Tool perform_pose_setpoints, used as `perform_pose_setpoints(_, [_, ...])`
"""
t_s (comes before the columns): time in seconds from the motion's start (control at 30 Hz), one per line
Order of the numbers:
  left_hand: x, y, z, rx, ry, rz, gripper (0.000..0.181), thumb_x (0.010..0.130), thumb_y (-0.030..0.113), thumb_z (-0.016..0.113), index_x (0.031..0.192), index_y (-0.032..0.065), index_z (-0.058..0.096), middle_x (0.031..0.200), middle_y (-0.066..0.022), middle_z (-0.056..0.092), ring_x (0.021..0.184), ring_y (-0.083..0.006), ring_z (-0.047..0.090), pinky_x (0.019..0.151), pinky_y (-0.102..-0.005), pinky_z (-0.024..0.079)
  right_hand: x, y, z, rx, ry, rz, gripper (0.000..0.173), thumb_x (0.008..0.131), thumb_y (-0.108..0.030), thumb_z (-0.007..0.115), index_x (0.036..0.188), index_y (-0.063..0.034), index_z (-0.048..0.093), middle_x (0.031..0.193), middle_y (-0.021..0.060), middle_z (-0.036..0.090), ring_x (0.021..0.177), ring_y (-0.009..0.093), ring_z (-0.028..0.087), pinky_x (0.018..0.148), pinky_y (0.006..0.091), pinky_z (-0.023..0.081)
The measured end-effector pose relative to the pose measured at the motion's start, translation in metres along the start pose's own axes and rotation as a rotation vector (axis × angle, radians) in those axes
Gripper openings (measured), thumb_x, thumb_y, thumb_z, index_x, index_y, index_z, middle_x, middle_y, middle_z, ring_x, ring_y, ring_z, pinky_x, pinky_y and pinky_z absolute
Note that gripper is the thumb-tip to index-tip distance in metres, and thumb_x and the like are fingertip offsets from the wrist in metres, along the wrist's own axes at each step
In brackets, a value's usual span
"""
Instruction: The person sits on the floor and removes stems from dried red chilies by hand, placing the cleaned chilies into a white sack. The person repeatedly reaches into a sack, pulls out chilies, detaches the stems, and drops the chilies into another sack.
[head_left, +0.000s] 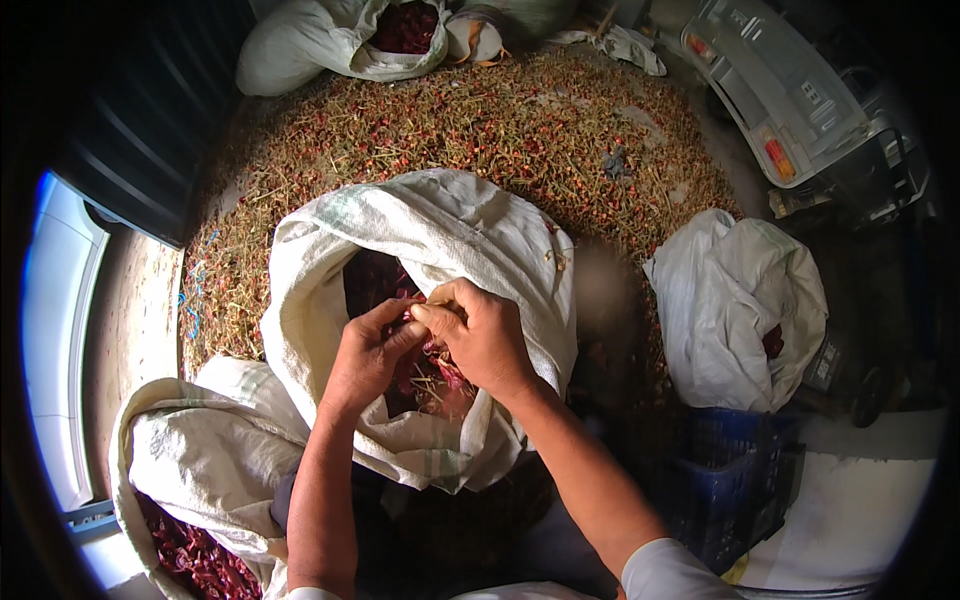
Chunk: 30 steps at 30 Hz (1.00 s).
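Note:
My left hand (367, 354) and my right hand (486, 341) meet above the mouth of a white woven sack (480, 225). Fingertips of both pinch one small dried red chili pepper (409, 315), mostly hidden by the fingers. Inside the rolled-down sack lie dark red dried chili peppers (379, 281), with pale stems (429, 390) mixed among them near my wrists. At the lower left, a second woven sack (202, 457) gapes, with red dried peppers (199, 551) showing in it.
Stems and red bits (450, 120) cover the floor beyond. A full sack (405, 64) stands at the back, a crumpled one (739, 300) to the right above a blue plastic crate (709, 480). A grey vehicle part with lamps (787, 97) lies upper right; a dark corrugated panel (150, 120), upper left.

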<state>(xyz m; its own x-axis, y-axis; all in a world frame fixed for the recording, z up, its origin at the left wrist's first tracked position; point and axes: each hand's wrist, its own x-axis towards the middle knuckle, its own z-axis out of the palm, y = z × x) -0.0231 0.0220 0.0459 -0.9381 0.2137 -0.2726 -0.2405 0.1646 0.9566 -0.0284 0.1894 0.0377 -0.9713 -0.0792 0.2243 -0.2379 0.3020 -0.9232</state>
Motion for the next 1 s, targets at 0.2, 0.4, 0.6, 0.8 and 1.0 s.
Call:
perform_pose_setpoints(0.2, [0.001,-0.010,0.001,0.365,0.032,0.181,0.012,0.093,0.003,0.060,0.083,-0.0024,0.059,0.067,-0.0027,0.059,0.057,-0.0104,0.057,0.050,-0.0280,0.045,-0.007,0.006,0.011,-0.268,0.040,-0.145,0.022,0.094,-0.021,0.062,0.087,-0.0006,0.059,0.071,0.0149,0.065,0.065,0.032,0.066,0.057,0.0394,0.051])
perform_pose_setpoints(0.4, [-0.007,0.011,0.004,-0.016,0.045,0.138,0.011,0.092,0.005,0.065,0.083,-0.0001,0.060,0.059,0.0004,0.054,0.045,-0.0055,0.049,0.039,-0.0236,0.038,-0.006,-0.006,0.011,0.878,-0.041,0.476,0.019,0.095,-0.022,0.064,0.088,-0.0042,0.059,0.067,-0.0005,0.056,0.053,0.006,0.050,0.045,0.0240,0.042])
perform_pose_setpoints(0.6, [-0.013,0.014,0.002,-0.076,0.059,0.187,0.011,0.093,0.008,0.066,0.087,-0.0002,0.062,0.063,0.0025,0.054,0.051,-0.0027,0.046,0.044,-0.0210,0.036,-0.009,-0.019,0.020,1.148,0.050,0.520,0.017,0.093,-0.020,0.066,0.087,-0.0062,0.058,0.071,-0.0026,0.054,0.051,0.003,0.043,0.043,0.0198,0.038])
perform_pose_setpoints(0.8, [-0.012,0.017,-0.004,-0.205,0.098,0.234,0.010,0.093,0.010,0.066,0.091,0.0004,0.064,0.068,0.0052,0.056,0.059,-0.0012,0.046,0.051,-0.0190,0.037,-0.001,-0.037,0.028,1.184,0.132,0.478,0.018,0.093,-0.020,0.066,0.089,-0.0066,0.056,0.076,-0.0024,0.056,0.053,0.002,0.044,0.043,0.0194,0.037])
perform_pose_setpoints(1.0, [-0.011,0.009,-0.005,-0.271,0.120,0.279,0.012,0.094,0.012,0.065,0.096,0.0002,0.065,0.069,0.0036,0.059,0.058,-0.0006,0.049,0.051,-0.0180,0.039,-0.001,-0.037,0.029,1.151,0.113,0.458,0.017,0.094,-0.019,0.064,0.088,-0.0052,0.057,0.075,-0.0016,0.057,0.054,0.005,0.047,0.045,0.0240,0.041])
